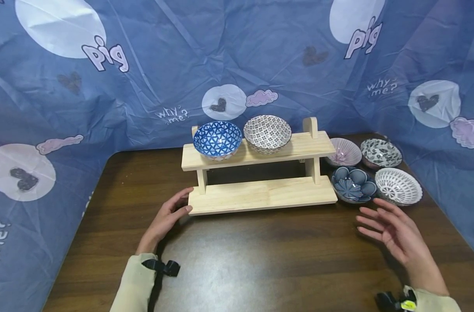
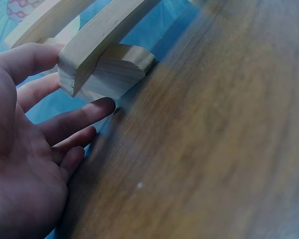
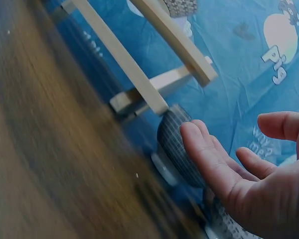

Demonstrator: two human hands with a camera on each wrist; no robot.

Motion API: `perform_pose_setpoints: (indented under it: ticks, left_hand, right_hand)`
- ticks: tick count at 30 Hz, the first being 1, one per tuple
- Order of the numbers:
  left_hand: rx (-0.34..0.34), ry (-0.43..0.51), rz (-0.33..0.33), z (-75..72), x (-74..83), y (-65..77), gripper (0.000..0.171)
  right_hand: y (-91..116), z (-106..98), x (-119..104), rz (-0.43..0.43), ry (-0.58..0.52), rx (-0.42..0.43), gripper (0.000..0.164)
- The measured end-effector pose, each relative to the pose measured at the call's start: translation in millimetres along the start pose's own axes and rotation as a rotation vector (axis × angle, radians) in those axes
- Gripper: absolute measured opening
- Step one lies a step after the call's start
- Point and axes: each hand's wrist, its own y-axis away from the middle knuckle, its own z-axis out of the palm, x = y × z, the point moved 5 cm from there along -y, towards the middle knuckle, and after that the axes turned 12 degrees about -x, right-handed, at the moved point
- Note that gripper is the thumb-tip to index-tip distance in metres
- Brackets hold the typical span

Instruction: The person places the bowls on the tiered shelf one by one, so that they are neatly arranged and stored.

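A two-tier wooden rack (image 1: pixel 262 193) stands on the table. My left hand (image 1: pixel 168 219) touches the left end of its lower board, thumb near the front corner and another fingertip near the back one. In the left wrist view, the left hand's fingers (image 2: pixel 77 119) look mostly straight, some below the board (image 2: pixel 84 55). A blue-and-white triangle-patterned bowl (image 1: pixel 217 139) and a grey-patterned bowl (image 1: pixel 267 133) sit on the upper board. My right hand (image 1: pixel 397 234), fingers spread and holding nothing, hovers in front of a blue flower-patterned bowl (image 1: pixel 353 186) and a white bowl with dark marks (image 1: pixel 398 186).
Behind those two bowls, right of the rack, are a pinkish ribbed bowl (image 1: pixel 344 151) and a leaf-patterned bowl (image 1: pixel 381 153). The bowls stand close together. A blue printed cloth (image 1: pixel 151 86) hangs around the back and sides of the brown table (image 1: pixel 260 260).
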Motion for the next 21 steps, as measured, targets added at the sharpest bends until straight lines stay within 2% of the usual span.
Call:
perform_pose_setpoints:
  ticks: [21]
  left_hand:
    - [0.012, -0.018, 0.006, -0.3, 1.5, 1.1, 0.052]
  right_hand:
    - [42, -37, -25, -0.012, -0.075, 0.094, 0.048]
